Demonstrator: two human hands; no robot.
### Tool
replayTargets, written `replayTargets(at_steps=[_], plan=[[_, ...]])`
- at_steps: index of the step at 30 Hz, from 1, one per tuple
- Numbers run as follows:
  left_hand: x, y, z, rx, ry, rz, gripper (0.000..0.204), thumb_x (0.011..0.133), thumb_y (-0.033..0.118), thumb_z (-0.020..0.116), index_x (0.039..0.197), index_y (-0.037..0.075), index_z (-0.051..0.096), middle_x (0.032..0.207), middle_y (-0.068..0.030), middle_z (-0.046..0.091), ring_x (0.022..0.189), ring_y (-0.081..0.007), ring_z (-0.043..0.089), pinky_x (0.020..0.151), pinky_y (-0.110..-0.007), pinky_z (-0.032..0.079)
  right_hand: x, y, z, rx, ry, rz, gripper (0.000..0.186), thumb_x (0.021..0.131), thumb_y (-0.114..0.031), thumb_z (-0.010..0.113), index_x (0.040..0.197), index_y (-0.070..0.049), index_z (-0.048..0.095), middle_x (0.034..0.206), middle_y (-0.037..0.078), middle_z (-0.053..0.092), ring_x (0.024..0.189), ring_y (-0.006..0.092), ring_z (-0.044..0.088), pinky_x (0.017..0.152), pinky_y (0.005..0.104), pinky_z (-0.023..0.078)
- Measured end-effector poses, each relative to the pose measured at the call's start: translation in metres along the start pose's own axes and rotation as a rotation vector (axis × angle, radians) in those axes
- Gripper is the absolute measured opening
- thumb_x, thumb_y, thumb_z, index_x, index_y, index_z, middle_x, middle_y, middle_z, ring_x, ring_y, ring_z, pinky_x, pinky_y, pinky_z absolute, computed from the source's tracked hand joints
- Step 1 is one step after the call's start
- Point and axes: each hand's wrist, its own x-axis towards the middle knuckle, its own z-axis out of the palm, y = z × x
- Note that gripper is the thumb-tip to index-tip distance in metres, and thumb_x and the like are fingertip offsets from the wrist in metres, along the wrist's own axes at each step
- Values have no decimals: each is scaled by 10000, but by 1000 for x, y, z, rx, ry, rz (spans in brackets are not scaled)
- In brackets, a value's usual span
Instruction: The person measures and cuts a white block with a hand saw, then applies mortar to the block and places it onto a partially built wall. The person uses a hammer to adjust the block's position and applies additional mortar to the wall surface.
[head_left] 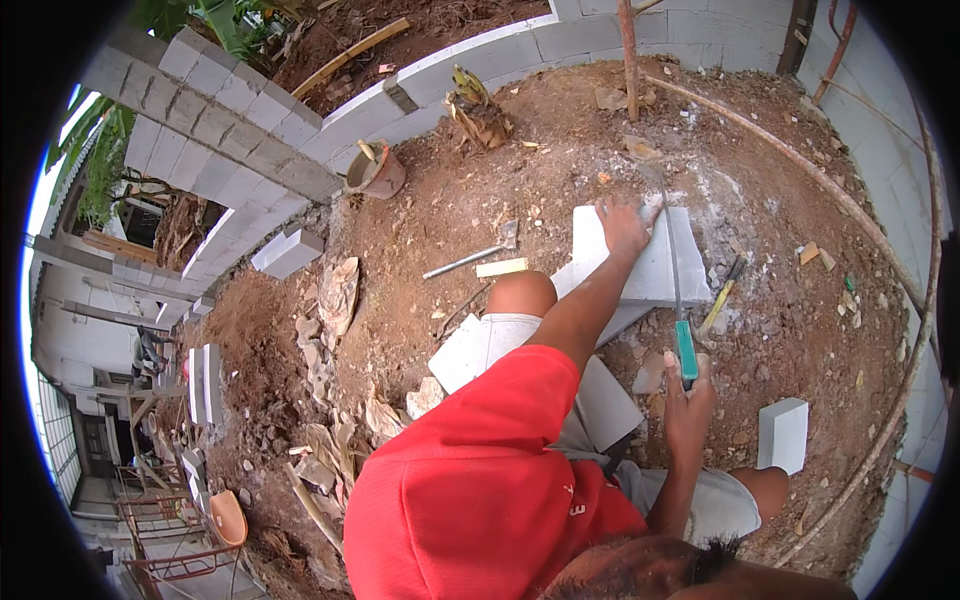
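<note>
A white lightweight block (655, 262) lies in front of me, propped on other pale blocks. My left hand (626, 226) rests on its top near the far edge, fingers spread and pressing down. My right hand (688, 398) is closed around the green handle of a hand saw (674, 250). Its long thin blade lies across the block, just right of my left hand, with the tip past the far edge. Whether the teeth are inside a cut cannot be made out. White dust covers the soil around the block.
A hammer-like tool (470, 262) and a yellow-handled tool (722, 295) lie on the soil. Loose white blocks (783, 436) stand nearby. A bucket (376, 172) sits by the low block wall (470, 65). A long pole (800, 180) runs along the right.
</note>
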Motion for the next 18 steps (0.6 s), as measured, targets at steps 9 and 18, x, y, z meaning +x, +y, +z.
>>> replayTargets(at_steps=[9, 18], plan=[[3, -17, 4, 10, -90, 4, 593, 950, 592, 643, 1407, 215, 661, 1388, -127, 624, 1361, -354, 490, 1233, -583, 215, -10, 0, -16, -71, -55, 37, 487, 1008, -371, 717, 1224, 54, 613, 714, 178, 619, 643, 281, 616, 638, 428, 479], [9, -9, 27, 87, -61, 84, 604, 949, 592, 649, 1413, 205, 654, 1349, -113, 636, 1355, -339, 482, 1237, -575, 196, 14, -15, -17, -51, -40, 103, 334, 1036, -317, 701, 1094, 7, 645, 684, 43, 509, 679, 104, 446, 593, 345, 402]])
